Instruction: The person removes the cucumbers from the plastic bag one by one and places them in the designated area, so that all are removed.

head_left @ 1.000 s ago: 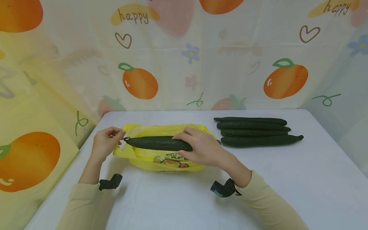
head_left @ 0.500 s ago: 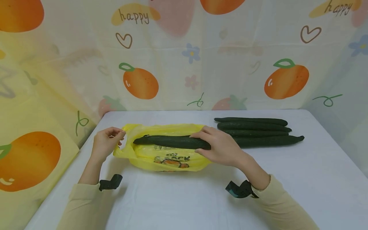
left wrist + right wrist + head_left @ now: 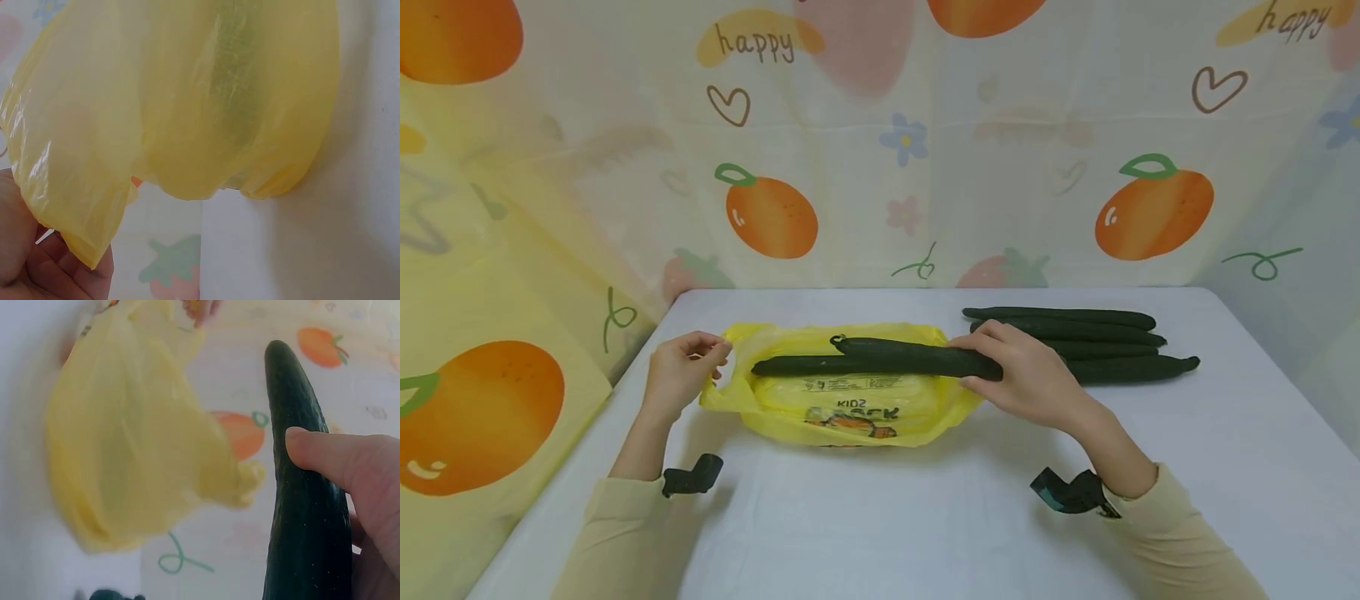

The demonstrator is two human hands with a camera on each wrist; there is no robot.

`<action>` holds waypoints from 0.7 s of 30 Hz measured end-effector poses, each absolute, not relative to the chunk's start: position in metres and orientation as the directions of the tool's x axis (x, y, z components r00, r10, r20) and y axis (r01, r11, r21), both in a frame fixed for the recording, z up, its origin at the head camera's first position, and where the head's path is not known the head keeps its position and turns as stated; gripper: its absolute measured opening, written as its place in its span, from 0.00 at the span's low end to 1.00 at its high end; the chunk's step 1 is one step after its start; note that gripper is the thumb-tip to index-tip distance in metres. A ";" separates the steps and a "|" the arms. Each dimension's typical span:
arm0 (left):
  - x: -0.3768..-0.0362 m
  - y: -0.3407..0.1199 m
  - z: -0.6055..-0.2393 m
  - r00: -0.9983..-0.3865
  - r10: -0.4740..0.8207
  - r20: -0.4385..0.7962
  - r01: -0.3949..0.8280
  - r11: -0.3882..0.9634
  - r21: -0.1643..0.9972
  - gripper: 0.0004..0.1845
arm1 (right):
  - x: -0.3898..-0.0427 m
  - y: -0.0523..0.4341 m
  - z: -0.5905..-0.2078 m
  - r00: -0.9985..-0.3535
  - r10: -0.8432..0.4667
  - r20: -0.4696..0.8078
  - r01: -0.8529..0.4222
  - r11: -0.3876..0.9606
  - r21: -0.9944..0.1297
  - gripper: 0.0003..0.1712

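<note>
A yellow plastic bag (image 3: 850, 404) lies on the white table (image 3: 925, 517), its mouth toward the back. My left hand (image 3: 703, 358) pinches the bag's left edge; in the left wrist view the bag (image 3: 187, 106) hangs over my fingers (image 3: 37, 262). My right hand (image 3: 1000, 371) grips a dark green cucumber (image 3: 917, 358) by its right end and holds it level over the bag's right half. The right wrist view shows that cucumber (image 3: 306, 506) under my thumb (image 3: 337, 456), with the bag (image 3: 131, 444) beyond. A second cucumber (image 3: 793, 365) lies in the bag's mouth.
Several more cucumbers (image 3: 1105, 333) lie side by side at the back right of the table, just behind my right hand. A fruit-printed cloth (image 3: 880, 167) walls the table at the back and on both sides. Black wrist straps (image 3: 692, 477) sit on both forearms.
My right hand has carried the gripped cucumber rightward along the bag, toward the row of cucumbers. A second cucumber now shows in the bag. The left hand has stayed put.
</note>
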State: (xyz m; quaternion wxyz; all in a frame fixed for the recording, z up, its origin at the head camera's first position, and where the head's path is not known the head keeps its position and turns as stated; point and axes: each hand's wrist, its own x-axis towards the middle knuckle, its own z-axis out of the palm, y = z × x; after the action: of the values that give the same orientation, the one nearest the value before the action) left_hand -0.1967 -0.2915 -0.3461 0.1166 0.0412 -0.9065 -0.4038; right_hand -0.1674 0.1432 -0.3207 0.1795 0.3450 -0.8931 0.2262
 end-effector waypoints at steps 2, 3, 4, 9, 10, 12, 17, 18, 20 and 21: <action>-0.197 -0.291 -0.346 -0.971 -0.164 0.175 0.019 0.674 0.738 0.16 | -0.167 0.149 -0.321 -0.699 -0.519 0.491 -0.690 0.669 -0.276 0.23; -0.197 -0.291 -0.346 -0.972 -0.164 0.171 0.016 0.675 0.737 0.16 | -0.168 0.152 -0.321 -0.701 -0.512 0.497 -0.686 0.674 -0.274 0.23; -0.197 -0.291 -0.346 -0.972 -0.163 0.167 0.013 0.678 0.735 0.16 | -0.168 0.155 -0.322 -0.703 -0.505 0.500 -0.681 0.680 -0.270 0.23; -0.195 -0.291 -0.345 -0.975 -0.160 0.156 0.005 0.683 0.731 0.18 | -0.170 0.171 -0.325 -0.722 -0.475 0.503 -0.653 0.708 -0.268 0.24; -0.195 -0.291 -0.344 -0.975 -0.159 0.158 0.006 0.684 0.729 0.17 | -0.170 0.174 -0.326 -0.725 -0.471 0.503 -0.648 0.713 -0.266 0.24; -0.195 -0.291 -0.344 -0.974 -0.158 0.163 0.010 0.685 0.728 0.17 | -0.170 0.181 -0.327 -0.728 -0.465 0.504 -0.641 0.722 -0.261 0.24; -0.195 -0.290 -0.344 -0.972 -0.154 0.176 0.023 0.686 0.727 0.17 | -0.171 0.198 -0.330 -0.721 -0.453 0.524 -0.633 0.738 -0.233 0.24; -0.195 -0.290 -0.344 -0.972 -0.152 0.179 0.027 0.686 0.727 0.17 | -0.171 0.201 -0.330 -0.718 -0.451 0.531 -0.632 0.741 -0.226 0.24; -0.195 -0.290 -0.344 -0.971 -0.151 0.183 0.030 0.687 0.726 0.16 | -0.172 0.208 -0.330 -0.711 -0.445 0.544 -0.630 0.747 -0.213 0.25; -0.195 -0.290 -0.344 -0.971 -0.151 0.185 0.032 0.687 0.726 0.16 | -0.172 0.212 -0.330 -0.708 -0.442 0.550 -0.629 0.750 -0.206 0.25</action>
State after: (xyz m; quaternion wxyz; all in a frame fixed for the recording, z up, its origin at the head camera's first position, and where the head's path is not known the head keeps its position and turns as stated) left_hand -0.1953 -0.2904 -0.3439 0.1158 0.0327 -0.9110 -0.3945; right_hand -0.1718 0.2116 -0.3303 0.2412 0.2962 -0.9037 0.1932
